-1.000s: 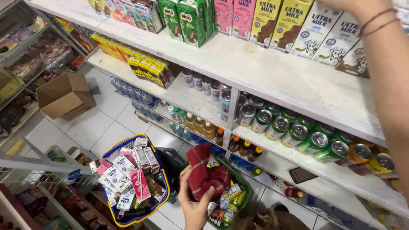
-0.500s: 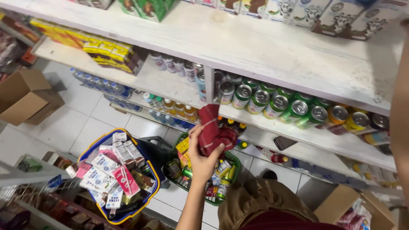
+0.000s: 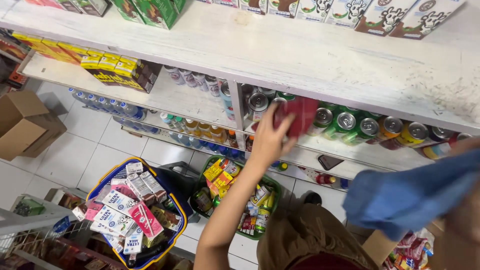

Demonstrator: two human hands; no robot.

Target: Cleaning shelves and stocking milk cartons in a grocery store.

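Nearest the camera, the right hand sits at the frame's right edge under a blue cloth. The cloth drapes over it and hides the fingers, so their state cannot be told.

Below, on the tiled floor, a blue basket holds small milk cartons, and just beside it a green basket holds mixed packets and cans.

Farther out, the left hand reaches to the middle shelf. Its fingers are curled and closed around a red packet, pinching it against the palm. The packet is held at the shelf's front edge, touching or just in front of the row of green cans.

For a clean placement, the packet should probably be kept level and guided into a gap rather than pushed against the cans, since upright cans near an edge may tip. The grip should likely be released only once the packet rests fully on the shelf.

Farthest, the top shelf carries drink cartons.
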